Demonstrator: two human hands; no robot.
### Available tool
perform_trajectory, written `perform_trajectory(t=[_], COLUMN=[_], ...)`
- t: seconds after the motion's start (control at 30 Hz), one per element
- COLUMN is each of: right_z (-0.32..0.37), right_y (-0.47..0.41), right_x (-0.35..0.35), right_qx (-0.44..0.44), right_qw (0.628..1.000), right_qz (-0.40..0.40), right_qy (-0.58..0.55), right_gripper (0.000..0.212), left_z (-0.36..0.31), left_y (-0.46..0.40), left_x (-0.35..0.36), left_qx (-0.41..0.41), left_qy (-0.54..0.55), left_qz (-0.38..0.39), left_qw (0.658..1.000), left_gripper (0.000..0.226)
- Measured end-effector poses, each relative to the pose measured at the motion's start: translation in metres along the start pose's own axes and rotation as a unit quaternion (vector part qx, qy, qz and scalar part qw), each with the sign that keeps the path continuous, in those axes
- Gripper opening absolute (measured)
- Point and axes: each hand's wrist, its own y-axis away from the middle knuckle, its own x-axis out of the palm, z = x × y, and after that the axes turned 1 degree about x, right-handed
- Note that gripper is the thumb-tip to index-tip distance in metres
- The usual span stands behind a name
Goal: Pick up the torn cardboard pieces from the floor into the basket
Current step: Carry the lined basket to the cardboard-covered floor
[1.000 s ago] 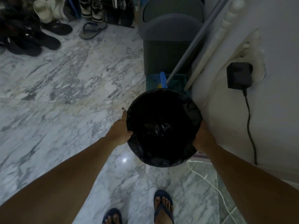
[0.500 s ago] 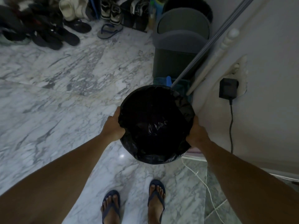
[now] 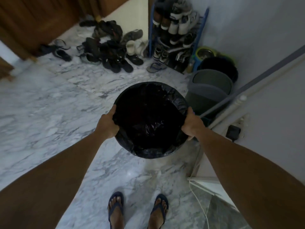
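A round basket lined with a black plastic bag hangs in the air above the marble floor. My left hand grips its left rim and my right hand grips its right rim, fingers curled over the edge. The inside of the basket is dark, with only crinkled bag showing. No torn cardboard pieces are in view.
A grey swing-lid bin stands at the right by the wall, with a grey pole leaning across it. A shoe rack and a pile of shoes fill the far side. A plugged-in black charger sits on the wall.
The basket has risen and moved left, away from the wall and grey bin. My view has tilted up, so the shoe rack and wooden doors now show. Both hands keep their grip.
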Motion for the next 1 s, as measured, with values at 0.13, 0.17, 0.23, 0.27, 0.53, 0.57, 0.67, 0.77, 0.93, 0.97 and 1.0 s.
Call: perform_trajectory(t=[0.13,0.17,0.23,0.27,0.53,0.57,0.67,0.77,0.93,0.97,1.0], right_z=[0.06,0.074,0.106,0.125,0.285,0.308,0.376,0.436,0.541,0.555,0.576], right_y=[0.025,0.03,0.038,0.046,0.108,0.121,0.164,0.202,0.28,0.292,0.306], right_x=[-0.032,-0.037,-0.044,-0.046,-0.027,-0.023,-0.002,0.019,0.082,0.091,0.107], right_qx=[-0.034,-0.043,-0.08,-0.105,-0.231,-0.235,-0.266,-0.314,-0.374,-0.385,-0.402], right_qw=[0.999,0.999,0.996,0.992,0.968,0.966,0.958,0.942,0.917,0.912,0.904], right_qz=[0.015,0.021,0.003,-0.012,-0.031,-0.01,0.011,0.001,0.041,0.044,0.047], right_qy=[-0.009,0.004,0.047,0.063,0.098,0.105,0.105,0.118,0.133,0.137,0.14], right_gripper=[0.087,0.088,0.09,0.09,0.077,0.085,0.09,0.09,0.083,0.082,0.081], left_z=[0.011,0.016,0.028,0.038,0.126,0.142,0.191,0.233,0.328,0.342,0.359], left_y=[0.032,0.039,0.053,0.063,0.141,0.153,0.197,0.235,0.314,0.325,0.344], left_x=[-0.059,-0.072,-0.099,-0.115,-0.232,-0.247,-0.29,-0.323,-0.368,-0.374,-0.383], left_qx=[-0.009,-0.012,-0.021,-0.029,-0.084,-0.092,-0.126,-0.14,-0.213,-0.223,-0.238], left_qy=[0.034,0.046,0.066,0.072,0.096,0.102,0.121,0.152,0.161,0.161,0.163], left_qz=[-0.055,-0.066,-0.086,-0.101,-0.191,-0.199,-0.23,-0.266,-0.309,-0.314,-0.324], left_qw=[0.998,0.997,0.994,0.992,0.973,0.97,0.957,0.942,0.913,0.909,0.901], left_gripper=[0.089,0.089,0.09,0.09,0.086,0.087,0.087,0.088,0.088,0.089,0.089])
